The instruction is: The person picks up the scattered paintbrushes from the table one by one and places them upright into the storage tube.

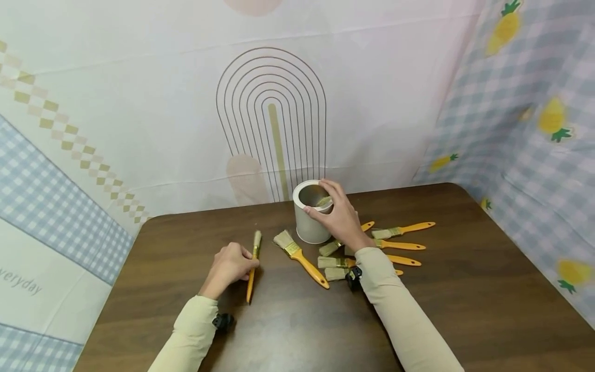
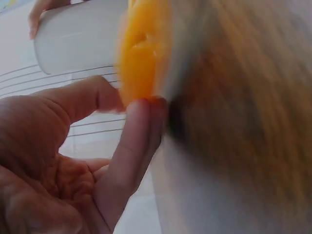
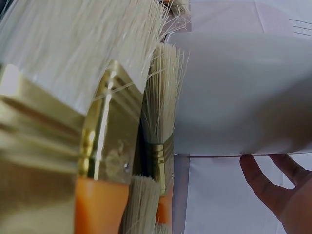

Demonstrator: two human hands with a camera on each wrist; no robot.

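My left hand (image 1: 232,263) pinches the orange handle of a paintbrush (image 1: 252,281) between thumb and fingers. That brush stands on its narrow edge, bristles pointing to the back; the left wrist view shows its orange handle (image 2: 144,53) blurred at the fingertips. Over the top of a grey-white can (image 1: 310,222) my right hand (image 1: 341,219) spans the rim, thumb at the near side and fingers at the far side. Pale bristles (image 1: 324,201) show inside the can. The right wrist view has fingertips against the can's wall (image 3: 234,92).
Between the hands lies another paintbrush (image 1: 302,258), bristles toward the can. Several more paintbrushes (image 1: 404,245) lie right of the can, partly under the right forearm. A printed cloth (image 1: 186,129) hangs behind the brown table (image 1: 465,289).
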